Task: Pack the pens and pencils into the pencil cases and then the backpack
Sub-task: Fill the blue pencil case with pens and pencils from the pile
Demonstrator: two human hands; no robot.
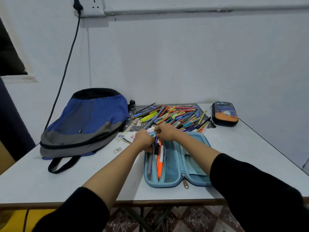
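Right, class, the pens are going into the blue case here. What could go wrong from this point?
1. Both hands, left and right, grip the pens bunched in one pocket of the case; crammed there, they may stop it zipping shut.
2. The pile behind is large; it may not all fit, and the dark case is shut.
3. The case lies near the front edge of the table; a push could slide it off.
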